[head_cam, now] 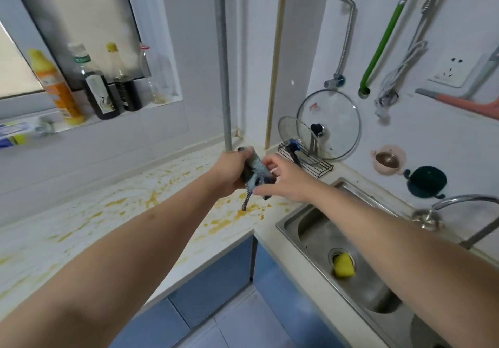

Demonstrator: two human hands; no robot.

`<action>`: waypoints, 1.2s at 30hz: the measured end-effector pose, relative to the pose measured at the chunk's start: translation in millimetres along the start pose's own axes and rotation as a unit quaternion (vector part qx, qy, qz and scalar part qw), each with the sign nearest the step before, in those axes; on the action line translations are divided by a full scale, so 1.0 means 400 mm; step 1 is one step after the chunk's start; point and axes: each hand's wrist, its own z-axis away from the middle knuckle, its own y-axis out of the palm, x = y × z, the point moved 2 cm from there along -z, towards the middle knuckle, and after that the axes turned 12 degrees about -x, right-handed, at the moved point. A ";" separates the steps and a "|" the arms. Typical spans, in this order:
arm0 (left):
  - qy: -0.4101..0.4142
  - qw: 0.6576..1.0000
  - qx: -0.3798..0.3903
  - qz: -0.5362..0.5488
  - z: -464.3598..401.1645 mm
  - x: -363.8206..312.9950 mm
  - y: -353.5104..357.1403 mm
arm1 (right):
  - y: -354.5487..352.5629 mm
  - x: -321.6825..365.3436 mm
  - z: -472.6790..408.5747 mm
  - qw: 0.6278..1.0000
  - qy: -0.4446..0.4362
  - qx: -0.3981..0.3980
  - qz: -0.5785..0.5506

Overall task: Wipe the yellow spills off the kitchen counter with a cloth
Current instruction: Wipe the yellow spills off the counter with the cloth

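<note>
A bunched grey-blue cloth (256,170) hangs in the air above the corner of the white counter (113,228). My left hand (229,173) is closed around its upper part. My right hand (282,178) touches the cloth's right side with fingers spread; its grip is unclear. A thin tail of the cloth dangles down to a yellow spill (249,211). Yellow stains (151,199) are smeared and splattered over most of the counter, from the back corner to the near left edge.
A steel sink (348,261) with a yellow sponge (344,265) over its drain lies to the right, with a tap (464,201) behind. A wire rack with glass lids (328,126) stands in the corner. Bottles (100,85) line the window ledge. A vertical pipe (225,77) meets the counter.
</note>
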 end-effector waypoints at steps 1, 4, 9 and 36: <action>-0.008 1.000 0.013 0.007 0.003 -0.005 -0.017 | 0.025 0.020 0.002 1.000 0.000 0.011 0.004; 0.000 0.998 0.058 -0.009 0.015 -0.026 -0.081 | 0.073 0.059 -0.030 1.000 0.004 -0.006 -0.025; 0.019 0.998 0.067 0.005 0.019 -0.032 -0.188 | 0.115 0.118 -0.097 0.996 0.012 0.055 -0.062; 0.068 0.973 0.091 -0.199 -0.111 -0.049 -0.153 | -0.098 0.203 -0.280 0.992 0.091 -0.085 0.009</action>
